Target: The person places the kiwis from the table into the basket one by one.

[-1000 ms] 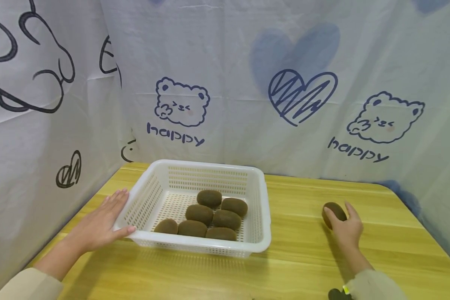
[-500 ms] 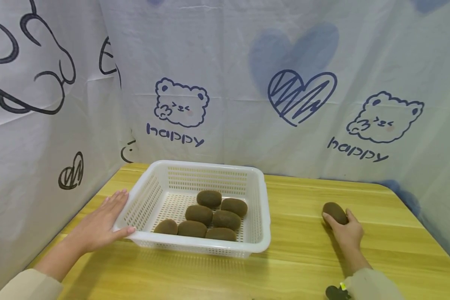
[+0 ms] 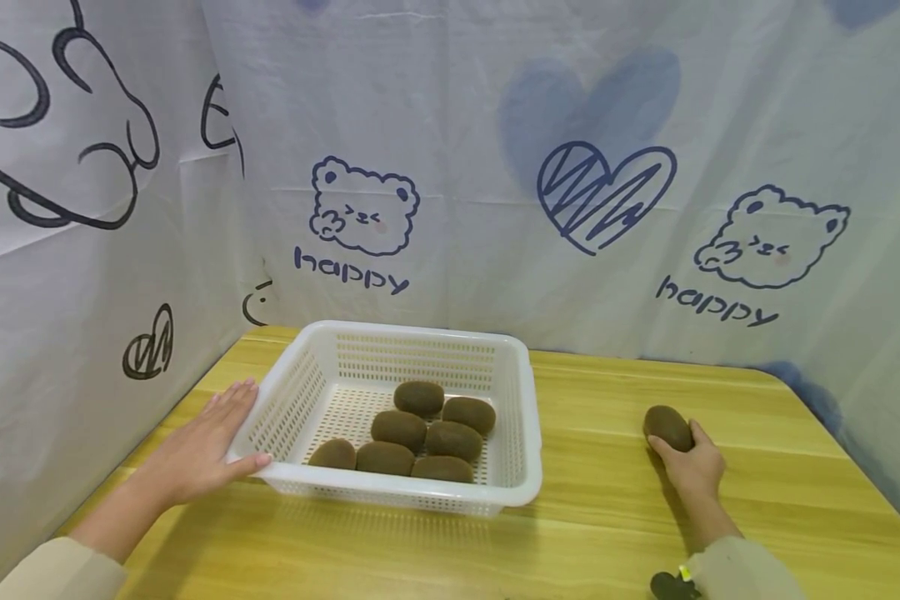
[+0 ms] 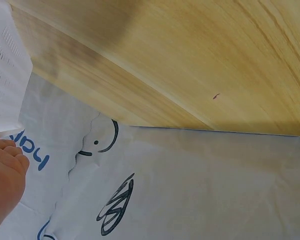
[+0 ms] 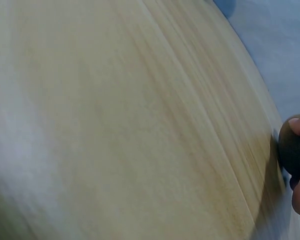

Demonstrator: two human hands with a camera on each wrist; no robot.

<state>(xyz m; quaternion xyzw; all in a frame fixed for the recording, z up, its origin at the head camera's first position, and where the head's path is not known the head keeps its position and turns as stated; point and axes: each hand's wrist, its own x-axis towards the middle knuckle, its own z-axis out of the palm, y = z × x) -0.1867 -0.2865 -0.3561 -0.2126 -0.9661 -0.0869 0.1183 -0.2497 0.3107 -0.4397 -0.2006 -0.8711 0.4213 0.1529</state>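
On the right of the head view, my right hand grips a brown kiwi by its near end, thumb on the left and fingers on the right. The same kiwi shows at the right edge of the right wrist view, partly cut off. My left hand rests against the left side of a white perforated plastic basket, its fingers straight and its thumb over the front corner of the rim. Several kiwis lie together in the basket, mostly toward its front and right.
A wooden table carries the basket. White cloth with printed bears and hearts hangs behind it, and another cloth wall closes the left side. Close to the right sleeve is a small dark object with a yellow patch.
My right hand's fingers have slid from around the kiwi to its near end, leaving more of it in sight. The left hand and basket have stayed put.
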